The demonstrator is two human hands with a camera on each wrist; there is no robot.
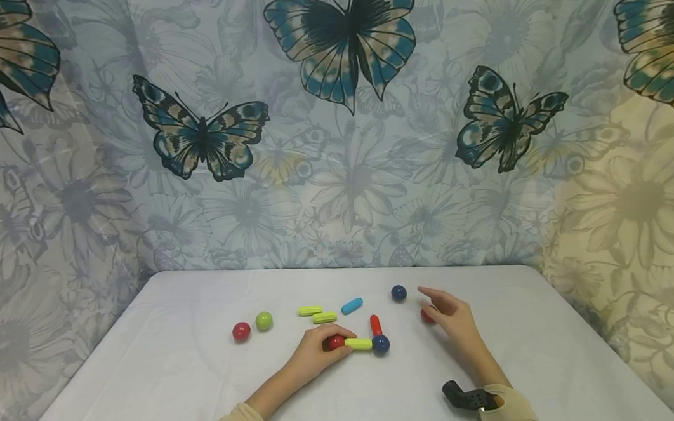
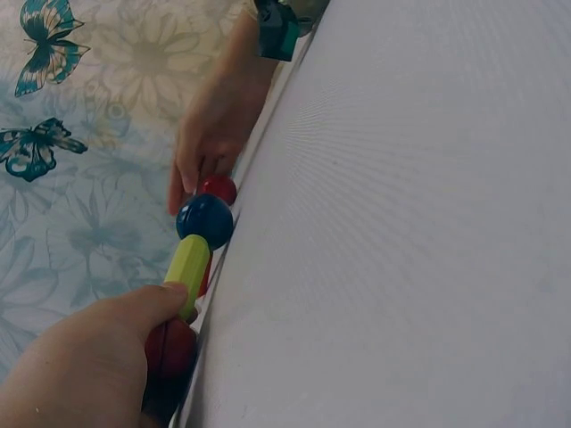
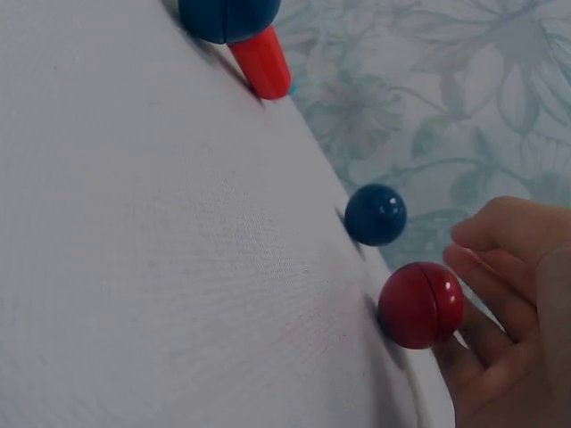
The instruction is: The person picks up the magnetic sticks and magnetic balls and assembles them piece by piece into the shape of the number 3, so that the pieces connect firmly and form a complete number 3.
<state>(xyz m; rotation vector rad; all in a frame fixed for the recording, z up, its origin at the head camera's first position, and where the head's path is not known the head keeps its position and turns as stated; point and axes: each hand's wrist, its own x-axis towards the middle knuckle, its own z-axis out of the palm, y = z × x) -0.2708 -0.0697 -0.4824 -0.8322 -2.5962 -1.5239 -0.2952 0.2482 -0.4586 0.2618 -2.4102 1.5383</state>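
My left hand (image 1: 319,351) grips a red ball (image 1: 336,342) at one end of a joined toy piece. From that ball a yellow-green rod (image 1: 358,343) runs right to a dark blue ball (image 1: 381,344). A red rod (image 1: 375,325) sticks out from the blue ball toward the back of the table. In the left wrist view the thumb lies along the yellow-green rod (image 2: 186,265). My right hand (image 1: 456,319) is spread, thumb and fingers apart, beside another red ball (image 3: 421,305). In the head view this ball is partly hidden by the hand.
A loose dark blue ball (image 1: 398,293) sits left of my right hand. Farther left lie a light blue rod (image 1: 352,306), two yellow-green rods (image 1: 324,317), a green ball (image 1: 264,321) and a red ball (image 1: 241,332). The white table (image 1: 151,373) meets a butterfly-patterned cloth (image 1: 359,190) behind.
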